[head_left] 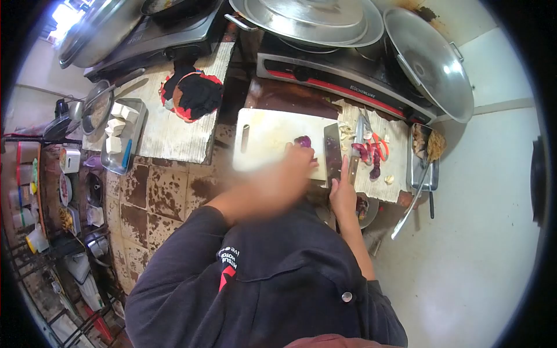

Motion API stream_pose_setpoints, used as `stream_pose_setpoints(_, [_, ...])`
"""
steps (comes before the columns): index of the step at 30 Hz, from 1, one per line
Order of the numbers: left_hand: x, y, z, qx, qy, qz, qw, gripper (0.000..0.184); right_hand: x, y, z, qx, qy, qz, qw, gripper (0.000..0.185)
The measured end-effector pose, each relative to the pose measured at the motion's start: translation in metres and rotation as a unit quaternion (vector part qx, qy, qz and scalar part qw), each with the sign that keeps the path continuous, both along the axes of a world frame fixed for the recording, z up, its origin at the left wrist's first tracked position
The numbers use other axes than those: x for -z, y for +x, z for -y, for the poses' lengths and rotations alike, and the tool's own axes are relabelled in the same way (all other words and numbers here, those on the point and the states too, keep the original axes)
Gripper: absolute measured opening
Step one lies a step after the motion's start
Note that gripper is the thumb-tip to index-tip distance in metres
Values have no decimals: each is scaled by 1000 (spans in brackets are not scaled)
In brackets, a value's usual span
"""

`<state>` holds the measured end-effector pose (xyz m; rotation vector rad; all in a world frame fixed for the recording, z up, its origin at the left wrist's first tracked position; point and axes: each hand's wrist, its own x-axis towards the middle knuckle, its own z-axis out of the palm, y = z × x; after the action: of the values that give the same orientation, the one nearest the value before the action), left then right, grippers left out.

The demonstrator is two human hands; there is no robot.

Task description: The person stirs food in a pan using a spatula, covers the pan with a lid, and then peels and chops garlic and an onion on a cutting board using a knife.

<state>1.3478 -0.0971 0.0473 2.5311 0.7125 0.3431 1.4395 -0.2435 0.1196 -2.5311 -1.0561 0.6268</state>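
On the white cutting board (261,124), purple-red onion pieces (303,141) lie at the fingertips of my left hand (299,162). That hand is partly blurred, its fingers bent and closed around the onion. My right hand (343,194) grips a wide-bladed cleaver (332,145), which stands over the board's right edge; its handle is mostly hidden. Just right of the cleaver rests a knife with a wooden handle (354,168). Beside that knife are red onion skins or slices (374,153) and pale garlic pieces (346,130).
Behind the board stands a gas stove (342,87) carrying a large lidded pan (310,20). A wok (432,64) leans at the right, above a metal tray (433,181) with a ladle. White blocks (116,127) sit in another tray at the left, near a black cloth (200,93).
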Motion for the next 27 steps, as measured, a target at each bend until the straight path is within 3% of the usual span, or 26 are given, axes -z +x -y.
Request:
stream_pose_setpoints(4, [-20, 11, -16, 4, -133, -9, 991, 28, -1, 6, 8, 10, 56, 22, 998, 74])
stream_pose_setpoints(7, [-40, 3, -53, 95, -87, -16, 992, 33, -14, 2, 17, -1, 40, -15, 999, 75])
stream_pose_setpoints(10, [-13, 0, -76, 185, 15, -18, 983, 42, -21, -3, 34, -68, 12, -65, 996, 75])
stream_pose_setpoints(13, [-13, 4, -81, 188, -67, -63, 978, 39, -27, -11, 41, -120, -65, -95, 986, 75])
stream_pose_setpoints(16, [-21, 0, -76, 94, -113, -43, 988, 36, -26, -16, 43, -132, -89, -77, 984, 72])
stream_pose_setpoints(19, [-15, -8, -71, 57, -112, -71, 990, 33, -17, -10, 41, -100, -77, -35, 991, 72])
stream_pose_setpoints(25, [2, -19, -57, 91, -51, 24, 994, 30, -8, 7, 27, -65, -62, -14, 996, 72])
stream_pose_setpoints(27, [-5, -21, -50, 87, -60, -13, 994, 28, 0, 9, 26, -73, -40, 11, 996, 72])
